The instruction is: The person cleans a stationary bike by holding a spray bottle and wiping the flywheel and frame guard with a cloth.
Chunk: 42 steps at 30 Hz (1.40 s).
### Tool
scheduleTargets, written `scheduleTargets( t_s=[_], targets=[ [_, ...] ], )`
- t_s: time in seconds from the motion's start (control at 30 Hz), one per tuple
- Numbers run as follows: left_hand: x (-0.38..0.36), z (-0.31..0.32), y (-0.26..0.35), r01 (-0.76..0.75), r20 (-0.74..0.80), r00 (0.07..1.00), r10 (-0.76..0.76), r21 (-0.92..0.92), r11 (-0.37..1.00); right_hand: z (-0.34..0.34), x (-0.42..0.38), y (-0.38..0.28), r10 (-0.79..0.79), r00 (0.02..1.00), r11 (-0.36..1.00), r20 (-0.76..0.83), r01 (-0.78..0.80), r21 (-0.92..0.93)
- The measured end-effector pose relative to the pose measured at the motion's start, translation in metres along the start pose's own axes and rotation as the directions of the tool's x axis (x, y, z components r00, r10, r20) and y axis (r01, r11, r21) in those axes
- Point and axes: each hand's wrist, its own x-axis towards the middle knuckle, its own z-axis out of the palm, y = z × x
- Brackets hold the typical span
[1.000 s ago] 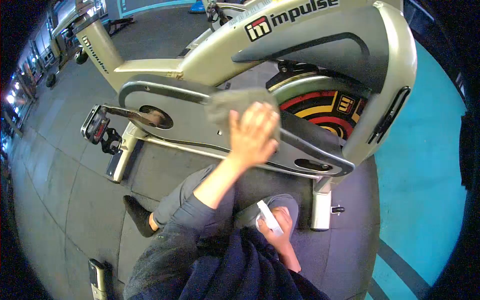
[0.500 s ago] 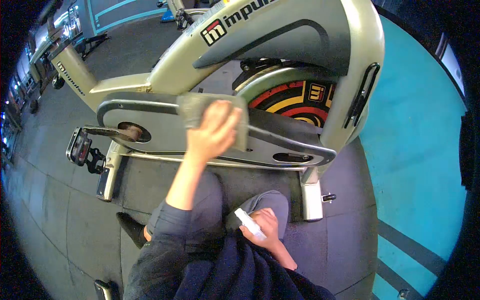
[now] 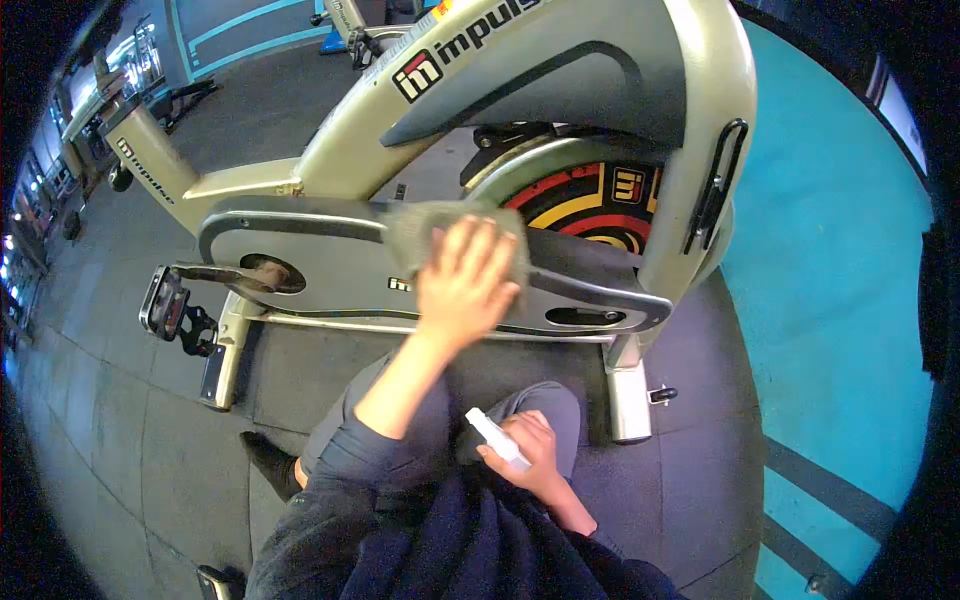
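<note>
Left hand [image 3: 465, 285] lies nearly flat over a grey-green fabric cloth [image 3: 405, 238], fingers extended; whether any fingertip pinches it, I cannot tell. That spread palm probably lets it bear evenly against the long grey side cover [image 3: 335, 255] of a champagne-coloured exercise bike [image 3: 350, 150]. Cloth and palm lie between the black-and-silver pedal [image 3: 163, 303] and the red, yellow and black flywheel [image 3: 570, 205]. Right hand [image 3: 533, 448] is clenched around a small white plastic bottle [image 3: 497, 438], near the dark-trousered knee [image 3: 558, 402], seemingly for support. It sits below and right of the cloth, well apart.
</note>
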Motion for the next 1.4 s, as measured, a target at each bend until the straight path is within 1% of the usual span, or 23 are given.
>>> scheduleTargets(
  t_s=[0.03,0.1,0.13,0.17,0.23,0.3,0.33,0.37,0.4,0.43,0.5,0.57,0.63,0.7,0.77,0.87,0.97,1.1,1.2,1.23,1.3,1.37,1.4],
  targets=[
    [0.007,-0.001,0.021,-0.063,0.066,0.996,0.064,-0.018,0.998,0.0,0.001,-0.001,0.005,1.0,1.0,-0.005,-0.005,-0.009],
    [0.013,0.014,0.058,-0.14,0.063,0.987,0.151,-0.155,0.978,0.001,0.002,-0.001,0.006,1.0,1.0,0.019,-0.005,-0.007],
    [0.017,0.022,0.074,-0.194,0.0,0.98,0.199,-0.228,0.954,0.003,0.002,0.001,-0.028,0.999,1.0,-0.016,0.028,-0.006],
    [0.021,0.027,0.086,-0.246,0.022,0.964,0.263,-0.291,0.924,0.001,0.001,0.002,-0.022,1.0,1.0,-0.018,0.021,-0.02],
    [0.026,0.044,0.101,-0.343,-0.06,0.939,0.34,-0.264,0.901,-0.004,-0.006,0.005,0.044,0.994,0.999,-0.1,-0.042,0.025],
    [0.03,0.042,0.099,-0.361,-0.095,0.933,0.348,-0.251,0.898,-0.013,-0.017,0.011,0.076,0.993,0.997,-0.094,-0.075,0.018],
    [0.031,0.04,0.095,-0.381,-0.119,0.924,0.362,-0.224,0.897,-0.016,-0.02,0.013,0.13,0.982,0.991,-0.14,-0.127,0.032],
    [0.03,0.037,0.091,-0.383,-0.124,0.923,0.363,-0.232,0.894,-0.019,-0.023,0.014,0.184,0.965,0.983,-0.186,-0.178,0.05],
    [0.029,0.033,0.086,-0.347,-0.056,0.937,0.345,-0.267,0.899,-0.023,-0.026,0.014,0.267,0.951,0.963,-0.157,-0.256,0.086],
    [0.028,0.029,0.081,-0.309,0.013,0.945,0.328,-0.296,0.904,-0.024,-0.029,0.016,0.27,0.95,0.962,-0.16,-0.259,0.082],
    [0.03,0.019,0.066,-0.273,0.022,0.955,0.295,-0.319,0.908,-0.023,-0.032,0.023,0.307,0.936,0.95,-0.171,-0.29,0.118],
    [0.03,0.005,0.044,-0.248,0.027,0.965,0.261,-0.235,0.94,-0.023,-0.03,0.022,0.3,0.937,0.953,-0.181,-0.286,0.098],
    [0.023,-0.002,0.012,-0.219,-0.02,0.975,0.22,-0.233,0.948,-0.02,-0.024,0.016,0.191,0.961,0.982,-0.199,-0.186,0.044],
    [0.018,-0.025,-0.025,-0.094,0.074,0.992,0.105,-0.146,0.985,-0.016,-0.023,0.02,0.155,0.97,0.987,-0.189,-0.146,0.063],
    [0.008,-0.037,-0.066,-0.078,0.013,0.997,0.077,0.047,0.996,-0.013,-0.017,0.019,0.074,0.983,0.996,-0.17,-0.066,0.056],
    [0.007,-0.056,-0.091,-0.074,0.034,0.997,0.071,0.119,0.99,-0.009,-0.01,0.019,0.061,0.988,0.997,-0.143,-0.055,0.048],
    [0.005,-0.039,-0.072,-0.053,0.005,0.999,0.053,0.103,0.993,-0.005,-0.004,0.016,0.062,0.991,0.997,-0.118,-0.057,0.044],
    [0.025,-0.025,-0.009,-0.234,0.13,0.96,0.249,-0.119,0.965,-0.004,-0.001,0.014,0.061,0.993,0.998,-0.098,-0.059,0.027],
    [0.039,0.0,0.041,-0.24,0.169,0.941,0.295,-0.282,0.929,-0.007,-0.005,0.015,0.087,0.994,0.995,-0.068,-0.084,0.048],
    [0.043,0.008,0.056,-0.31,0.102,0.931,0.352,-0.29,0.905,-0.007,-0.006,0.015,0.09,0.994,0.995,-0.069,-0.087,0.043],
    [0.054,0.024,0.085,-0.349,0.085,0.913,0.399,-0.346,0.871,-0.01,-0.008,0.015,0.088,0.991,0.994,-0.096,-0.082,0.069],
    [0.069,0.02,0.105,-0.25,0.351,0.851,0.391,-0.384,0.889,-0.01,-0.013,0.018,0.086,0.99,0.995,-0.112,-0.08,0.058],
    [0.076,0.017,0.105,-0.251,0.343,0.853,0.393,-0.391,0.886,-0.011,-0.014,0.019,0.079,0.988,0.996,-0.13,-0.072,0.057]
  ],
)
